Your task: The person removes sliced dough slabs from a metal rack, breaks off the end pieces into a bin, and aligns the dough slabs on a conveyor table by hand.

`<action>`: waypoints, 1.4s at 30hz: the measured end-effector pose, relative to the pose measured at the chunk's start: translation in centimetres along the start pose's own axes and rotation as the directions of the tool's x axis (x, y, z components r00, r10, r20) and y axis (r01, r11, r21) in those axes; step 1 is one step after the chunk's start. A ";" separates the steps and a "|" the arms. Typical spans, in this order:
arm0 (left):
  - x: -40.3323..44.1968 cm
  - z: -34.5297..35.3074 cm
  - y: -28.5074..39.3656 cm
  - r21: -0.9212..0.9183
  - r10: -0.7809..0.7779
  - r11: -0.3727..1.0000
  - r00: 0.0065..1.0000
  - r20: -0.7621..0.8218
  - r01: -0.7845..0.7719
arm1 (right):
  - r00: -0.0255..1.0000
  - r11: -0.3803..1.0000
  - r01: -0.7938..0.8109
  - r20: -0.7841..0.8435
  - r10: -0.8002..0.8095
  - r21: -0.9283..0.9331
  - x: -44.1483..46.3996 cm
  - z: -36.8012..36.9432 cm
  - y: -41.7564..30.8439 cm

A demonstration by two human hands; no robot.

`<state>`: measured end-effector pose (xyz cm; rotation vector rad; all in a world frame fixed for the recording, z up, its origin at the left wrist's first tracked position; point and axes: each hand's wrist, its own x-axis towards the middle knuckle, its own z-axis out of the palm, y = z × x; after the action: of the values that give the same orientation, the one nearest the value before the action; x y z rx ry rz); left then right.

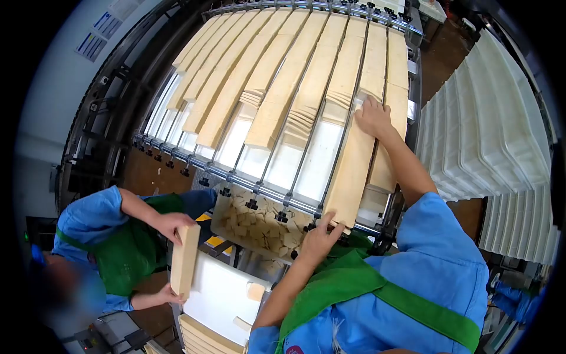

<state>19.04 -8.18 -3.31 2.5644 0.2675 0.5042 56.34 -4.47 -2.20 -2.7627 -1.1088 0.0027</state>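
A long pale-yellow block [352, 171] lies lengthwise in a lane of the white machine bed, its near end reaching over the front rail. At that near end, my left hand [319, 241] grips the block with fingers curled at its edge. My right hand [374, 118] is closed over the far end, close to a row of similar blocks [369, 59]. Another pale block [384, 168] lies alongside to the right, partly behind my right arm. Several blocks in the lanes to the left have sliced near ends, such as the cut slices [302, 118].
A co-worker [127, 248] at left holds a block [185, 259] upright over a white board [221, 295]. Below the front rail [236, 177], with its black knobs, stands a bin of cut pieces [253, 227]. Stacked white trays [483, 124] stand at right.
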 end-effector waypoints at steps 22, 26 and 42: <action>3.7 -0.2 0.1 -0.053 -0.024 0.998 1.000 0.013 0.025 | 0.990 0.997 0.017 -0.139 -0.007 0.072 -0.3 -3.0 0.2; 6.5 1.4 -0.5 -0.011 -0.040 0.999 0.997 0.069 0.040 | 0.995 0.995 -0.068 -0.069 0.073 0.068 1.7 0.7 0.1; -8.9 -5.3 -0.4 -0.225 -0.783 0.612 0.542 -0.305 0.758 | 0.759 0.931 0.268 -0.541 -0.363 -0.248 3.0 6.4 -8.5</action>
<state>8.76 -8.01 -1.94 1.9510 1.4304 0.6155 52.29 4.55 -7.01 -2.3656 -1.3988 -0.9436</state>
